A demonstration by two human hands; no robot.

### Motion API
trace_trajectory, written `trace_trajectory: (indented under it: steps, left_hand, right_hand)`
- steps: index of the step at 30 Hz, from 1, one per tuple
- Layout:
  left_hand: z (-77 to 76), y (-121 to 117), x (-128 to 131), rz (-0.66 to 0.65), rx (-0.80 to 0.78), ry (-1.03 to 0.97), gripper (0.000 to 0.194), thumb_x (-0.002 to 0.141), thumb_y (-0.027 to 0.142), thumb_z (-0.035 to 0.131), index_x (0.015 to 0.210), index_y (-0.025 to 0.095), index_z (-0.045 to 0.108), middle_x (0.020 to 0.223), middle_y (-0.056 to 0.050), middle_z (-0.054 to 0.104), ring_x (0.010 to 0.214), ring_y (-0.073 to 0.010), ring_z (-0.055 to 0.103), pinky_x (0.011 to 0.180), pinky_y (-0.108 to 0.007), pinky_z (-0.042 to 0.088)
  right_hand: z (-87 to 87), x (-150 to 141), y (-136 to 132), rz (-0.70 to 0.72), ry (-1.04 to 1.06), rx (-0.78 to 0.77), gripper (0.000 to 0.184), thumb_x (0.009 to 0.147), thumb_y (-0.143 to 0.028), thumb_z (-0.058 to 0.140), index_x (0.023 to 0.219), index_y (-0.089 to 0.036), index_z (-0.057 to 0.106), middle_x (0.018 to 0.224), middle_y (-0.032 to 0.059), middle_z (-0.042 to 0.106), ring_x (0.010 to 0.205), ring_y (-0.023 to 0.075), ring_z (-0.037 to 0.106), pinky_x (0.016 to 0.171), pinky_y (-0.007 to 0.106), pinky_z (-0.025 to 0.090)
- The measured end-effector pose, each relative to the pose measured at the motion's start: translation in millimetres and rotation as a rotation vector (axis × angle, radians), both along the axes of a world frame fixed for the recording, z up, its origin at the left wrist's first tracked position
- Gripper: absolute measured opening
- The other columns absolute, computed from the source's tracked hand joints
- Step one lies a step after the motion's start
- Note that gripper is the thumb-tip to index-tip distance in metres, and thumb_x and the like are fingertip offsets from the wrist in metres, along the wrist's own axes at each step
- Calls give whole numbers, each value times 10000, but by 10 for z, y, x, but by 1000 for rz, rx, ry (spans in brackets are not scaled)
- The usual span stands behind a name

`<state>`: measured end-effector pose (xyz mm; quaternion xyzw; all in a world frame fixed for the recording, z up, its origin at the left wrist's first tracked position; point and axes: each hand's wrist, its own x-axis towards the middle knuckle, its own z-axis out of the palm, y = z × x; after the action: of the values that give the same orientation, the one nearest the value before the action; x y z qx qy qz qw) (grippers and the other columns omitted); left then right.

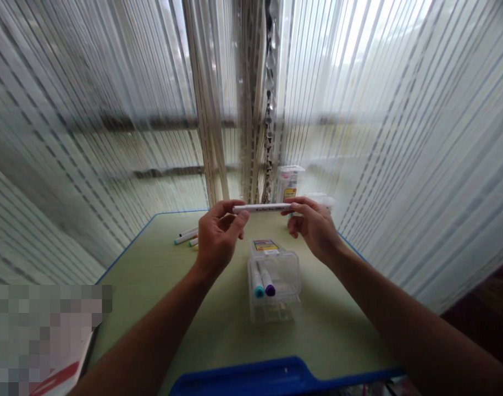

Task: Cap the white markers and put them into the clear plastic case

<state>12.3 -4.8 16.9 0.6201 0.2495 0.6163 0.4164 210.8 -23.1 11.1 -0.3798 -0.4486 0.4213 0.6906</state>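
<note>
A white marker pen [267, 208] with dark lettering is held level above the table, between both hands. My left hand [220, 234] pinches its left end between thumb and fingers. At the other end, the thumb and fingertips of my right hand [315, 228] close on it. Below stands a clear plastic case [282, 269] with a yellow label, its lid open toward me. Inside lie a teal-ended marker [258, 287] and a purple-ended marker [268, 285]. Several loose markers [187, 236] rest on the table, partly hidden behind my left hand.
The pale green table [222, 330] has a blue rim and a raised blue ledge [243, 379] at its near edge. Another clear case [289, 184] stands at the back, behind my right hand. Striped sheer curtains [152, 137] hang around the table. A pixelated patch covers the lower left.
</note>
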Motion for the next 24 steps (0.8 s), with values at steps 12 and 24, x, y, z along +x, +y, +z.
trace_trajectory:
  steps: [12,24]
  left_hand:
    - [71,-173,39,-141,112,11,302,659,87,851,930,193,770,665,35,664,526,-46,548,464,-144,434]
    - [172,-303,45,-375,42,11,240,790,155,779,1020,219,765,676,-5,735,489,-61,592,467,-163,468]
  right_hand:
    - [-48,-5,46,94,97,-145,156,726,-208,610,861,-146,655,653,-9,605,371,96,511,327,226,360]
    - [1,-31,-3,181,218,-181,128,745,-156,585,852,-144,655,621,-16,588,395,88,479,335,209,371]
